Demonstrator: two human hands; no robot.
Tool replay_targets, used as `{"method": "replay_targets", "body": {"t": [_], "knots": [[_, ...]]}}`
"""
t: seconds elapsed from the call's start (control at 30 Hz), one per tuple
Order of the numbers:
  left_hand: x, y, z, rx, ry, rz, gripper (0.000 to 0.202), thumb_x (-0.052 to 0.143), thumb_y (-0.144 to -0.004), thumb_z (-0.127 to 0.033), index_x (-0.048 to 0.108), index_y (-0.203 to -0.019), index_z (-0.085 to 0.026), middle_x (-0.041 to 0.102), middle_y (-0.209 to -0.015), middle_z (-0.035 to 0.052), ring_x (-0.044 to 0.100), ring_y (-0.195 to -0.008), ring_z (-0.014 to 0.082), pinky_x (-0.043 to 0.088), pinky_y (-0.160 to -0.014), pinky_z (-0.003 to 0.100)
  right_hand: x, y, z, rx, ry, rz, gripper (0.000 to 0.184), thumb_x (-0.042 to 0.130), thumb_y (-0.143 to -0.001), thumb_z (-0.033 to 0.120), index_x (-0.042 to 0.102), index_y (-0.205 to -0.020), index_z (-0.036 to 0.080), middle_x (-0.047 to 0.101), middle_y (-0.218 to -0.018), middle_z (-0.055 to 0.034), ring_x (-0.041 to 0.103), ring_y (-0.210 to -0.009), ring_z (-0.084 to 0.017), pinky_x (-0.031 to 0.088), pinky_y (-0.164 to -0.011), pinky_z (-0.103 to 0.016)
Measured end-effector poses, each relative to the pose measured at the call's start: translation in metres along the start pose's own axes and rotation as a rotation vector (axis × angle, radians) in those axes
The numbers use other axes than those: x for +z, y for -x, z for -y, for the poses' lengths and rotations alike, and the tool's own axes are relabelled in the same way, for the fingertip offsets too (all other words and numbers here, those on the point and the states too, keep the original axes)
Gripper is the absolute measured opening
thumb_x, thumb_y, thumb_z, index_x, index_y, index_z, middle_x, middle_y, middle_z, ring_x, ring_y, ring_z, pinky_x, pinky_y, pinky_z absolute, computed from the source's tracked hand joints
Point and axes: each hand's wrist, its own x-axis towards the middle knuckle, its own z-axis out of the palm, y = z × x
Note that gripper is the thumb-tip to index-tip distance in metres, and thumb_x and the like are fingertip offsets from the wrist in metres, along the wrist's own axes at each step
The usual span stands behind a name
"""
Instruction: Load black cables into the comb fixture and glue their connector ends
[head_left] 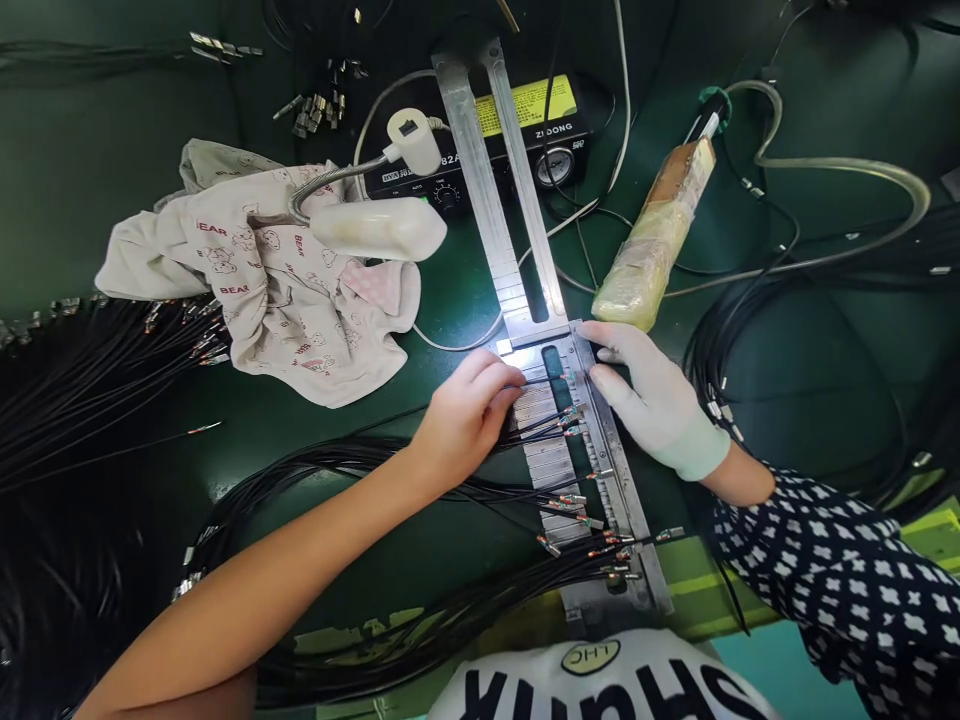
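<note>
My bare left hand (469, 410) is closed in a pinch on a thin black wire (541, 380). The wire's stripped end lies over the slot of a long slotted metal jig (540, 440). My right hand (652, 400) wears a white glove. Its thumb and forefinger are apart, with the tips against the jig's raised side rail (611, 450); nothing shows between them. Below my left hand, several black wires with metal terminals (574, 500) lie across the jig. My palm and curled fingers hide part of the wire bundle.
A white gooseneck lamp (379, 228) lights the jig, beside a printed cloth (300, 320). Behind stands a black control box (480, 160). A tape-wrapped tool (652, 240) with a clear hose lies at right. Thick black wire bundles (97, 400) cover the left side.
</note>
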Motion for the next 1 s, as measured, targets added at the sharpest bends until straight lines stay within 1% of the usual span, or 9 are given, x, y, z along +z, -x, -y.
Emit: {"method": "replay_targets", "body": {"t": [0.07, 0.17, 0.27, 0.37, 0.5, 0.63, 0.83, 1.0], "knots": [[-0.008, -0.004, 0.007, 0.032, -0.005, -0.016, 0.014, 0.057, -0.098, -0.012, 0.067, -0.104, -0.019, 0.065, -0.096, 0.0029, 0.062, -0.091, 0.0123, 0.052, -0.082, 0.025, -0.001, 0.000, 0.000, -0.002, -0.003, 0.005, 0.041, 0.048, -0.105, 0.030, 0.052, -0.145, 0.023, 0.057, -0.145, -0.0087, 0.056, -0.132, -0.028, 0.047, -0.115, -0.052], [-0.015, -0.006, 0.018, 0.083, -0.012, 0.000, 0.021, 0.057, -0.098, -0.012, 0.070, -0.113, -0.020, 0.065, -0.095, 0.0025, 0.063, -0.087, 0.0106, 0.052, -0.077, 0.022, -0.001, 0.000, 0.000, -0.007, -0.007, 0.011, 0.041, 0.048, -0.105, 0.030, 0.051, -0.145, 0.024, 0.057, -0.146, -0.0082, 0.055, -0.132, -0.027, 0.048, -0.115, -0.051], [-0.015, -0.006, 0.026, 0.144, -0.051, 0.032, 0.027, 0.056, -0.099, -0.012, 0.070, -0.120, -0.020, 0.064, -0.095, 0.0032, 0.062, -0.085, 0.0107, 0.052, -0.074, 0.022, -0.002, 0.000, -0.001, -0.008, 0.002, 0.011, 0.041, 0.048, -0.105, 0.031, 0.051, -0.145, 0.024, 0.057, -0.146, -0.0085, 0.056, -0.131, -0.028, 0.048, -0.114, -0.052], [-0.012, -0.005, 0.030, 0.183, -0.096, 0.049, 0.028, 0.055, -0.099, -0.010, 0.070, -0.121, -0.019, 0.064, -0.096, 0.0041, 0.063, -0.087, 0.0114, 0.053, -0.076, 0.022, -0.001, 0.000, -0.001, -0.012, 0.025, 0.009, 0.041, 0.048, -0.105, 0.032, 0.051, -0.145, 0.024, 0.057, -0.145, -0.0094, 0.057, -0.129, -0.029, 0.049, -0.114, -0.052], [-0.010, -0.005, 0.029, 0.198, -0.142, 0.026, 0.029, 0.053, -0.099, -0.009, 0.069, -0.121, -0.017, 0.066, -0.098, 0.0060, 0.064, -0.089, 0.0124, 0.054, -0.077, 0.023, -0.001, 0.000, -0.001, -0.016, 0.030, 0.005, 0.041, 0.050, -0.105, 0.031, 0.052, -0.145, 0.023, 0.057, -0.145, -0.0096, 0.058, -0.129, -0.028, 0.048, -0.114, -0.052], [-0.008, -0.005, 0.026, 0.223, -0.220, 0.031, 0.028, 0.052, -0.099, -0.010, 0.068, -0.121, -0.016, 0.067, -0.099, 0.0072, 0.064, -0.089, 0.0140, 0.055, -0.076, 0.025, -0.001, -0.001, 0.000, -0.018, 0.026, 0.007, 0.041, 0.050, -0.104, 0.030, 0.052, -0.145, 0.023, 0.057, -0.145, -0.0089, 0.056, -0.132, -0.028, 0.048, -0.115, -0.051], [-0.006, -0.006, 0.026, 0.219, -0.144, -0.004, 0.028, 0.050, -0.099, -0.009, 0.065, -0.121, -0.016, 0.069, -0.103, 0.0075, 0.066, -0.094, 0.0138, 0.056, -0.082, 0.025, -0.001, -0.001, 0.000, -0.027, 0.032, 0.009, 0.041, 0.049, -0.104, 0.028, 0.051, -0.145, 0.023, 0.057, -0.146, -0.0085, 0.055, -0.134, -0.027, 0.048, -0.116, -0.050], [-0.005, -0.005, 0.025, 0.276, -0.322, 0.010, 0.028, 0.048, -0.098, -0.009, 0.067, -0.118, -0.016, 0.069, -0.102, 0.0096, 0.066, -0.093, 0.0178, 0.057, -0.081, 0.029, -0.001, -0.002, 0.000, -0.036, 0.053, 0.002, 0.040, 0.048, -0.104, 0.026, 0.052, -0.144, 0.023, 0.057, -0.145, -0.0095, 0.055, -0.134, -0.027, 0.048, -0.116, -0.051]]}}
